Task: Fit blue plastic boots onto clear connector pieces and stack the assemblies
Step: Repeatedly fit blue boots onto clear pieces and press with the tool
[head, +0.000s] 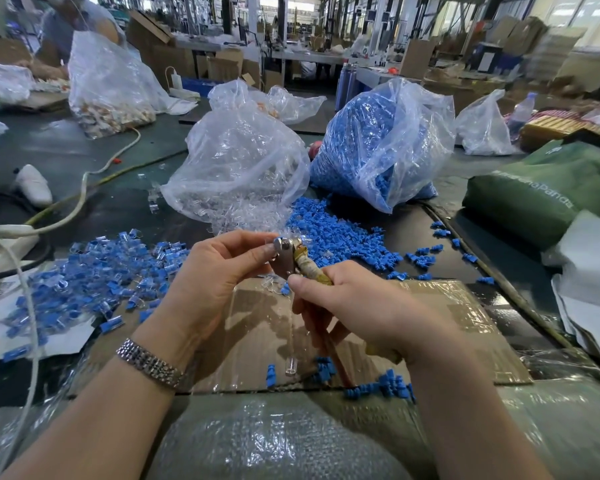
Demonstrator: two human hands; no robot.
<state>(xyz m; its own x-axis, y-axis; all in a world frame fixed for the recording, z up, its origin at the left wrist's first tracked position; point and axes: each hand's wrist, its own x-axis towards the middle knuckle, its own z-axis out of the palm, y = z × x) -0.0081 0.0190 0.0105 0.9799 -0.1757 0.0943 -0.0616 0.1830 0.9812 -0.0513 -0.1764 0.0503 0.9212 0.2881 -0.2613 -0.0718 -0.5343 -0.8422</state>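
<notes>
My right hand (354,306) grips the tape-wrapped handles of a pair of pliers (291,258), jaws pointing up over a cardboard sheet (447,317). My left hand (215,271) pinches a small piece at the metal jaws with thumb and fingertips; what that piece is cannot be made out. Loose blue boots (329,230) lie spread behind the hands, and a few more blue boots (381,388) sit at the cardboard's front edge. A pile of fitted assemblies (94,271), blue and clear, lies to the left. One clear connector (290,366) rests on the cardboard.
A clear bag of connector pieces (236,168) and a bag of blue boots (378,147) stand behind the work spot. A green bag (541,192) lies at right, white cables (84,188) and a power strip at left. Another person works at the far left.
</notes>
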